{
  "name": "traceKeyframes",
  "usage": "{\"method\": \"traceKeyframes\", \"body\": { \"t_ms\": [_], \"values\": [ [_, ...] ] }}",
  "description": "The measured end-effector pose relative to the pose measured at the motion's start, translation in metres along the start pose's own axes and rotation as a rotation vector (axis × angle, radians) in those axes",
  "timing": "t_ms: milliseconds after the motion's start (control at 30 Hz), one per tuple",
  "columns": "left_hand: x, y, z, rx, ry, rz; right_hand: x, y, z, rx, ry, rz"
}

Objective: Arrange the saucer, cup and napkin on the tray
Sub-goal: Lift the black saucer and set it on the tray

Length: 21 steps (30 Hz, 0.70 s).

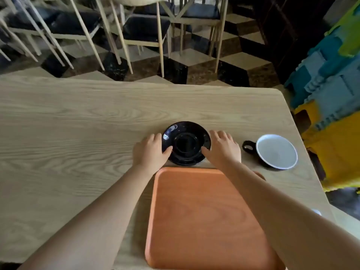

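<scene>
Head view: one saucer (186, 143) between left hand (150, 151), right hand (224, 148); one cup (276, 152); one tray (202, 221).

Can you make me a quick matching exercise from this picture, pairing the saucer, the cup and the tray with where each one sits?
Column one:
1. saucer
2. cup
3. tray

Column two:
A. nearest the person, bare
B. between the left hand and right hand
C. far right, on the table

Pairs: 1-B, 2-C, 3-A
</scene>
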State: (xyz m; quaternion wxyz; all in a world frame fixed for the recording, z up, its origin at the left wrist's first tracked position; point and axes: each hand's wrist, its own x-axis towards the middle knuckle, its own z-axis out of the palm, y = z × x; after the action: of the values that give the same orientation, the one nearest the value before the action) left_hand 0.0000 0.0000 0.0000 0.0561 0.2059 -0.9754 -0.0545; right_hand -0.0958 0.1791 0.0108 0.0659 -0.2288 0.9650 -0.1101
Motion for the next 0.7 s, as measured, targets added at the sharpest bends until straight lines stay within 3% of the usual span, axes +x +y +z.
{"method": "traceKeyframes", "body": {
  "t_ms": [267,400,500,700],
  "values": [
    [0.013,0.002,0.013,-0.214,-0.104,-0.189,0.006,0.001,0.014,0.083,-0.115,0.090],
    [0.021,0.006,0.013,-0.482,-0.204,-0.335,0.012,-0.003,0.015,0.352,-0.146,0.167],
    [0.021,0.004,0.009,-0.763,-0.208,-0.408,0.009,-0.001,0.008,0.530,-0.068,0.255],
    [-0.024,-0.013,-0.030,-1.125,-0.236,-0.446,-0.031,0.005,-0.006,0.900,0.011,0.263]
  ]
}}
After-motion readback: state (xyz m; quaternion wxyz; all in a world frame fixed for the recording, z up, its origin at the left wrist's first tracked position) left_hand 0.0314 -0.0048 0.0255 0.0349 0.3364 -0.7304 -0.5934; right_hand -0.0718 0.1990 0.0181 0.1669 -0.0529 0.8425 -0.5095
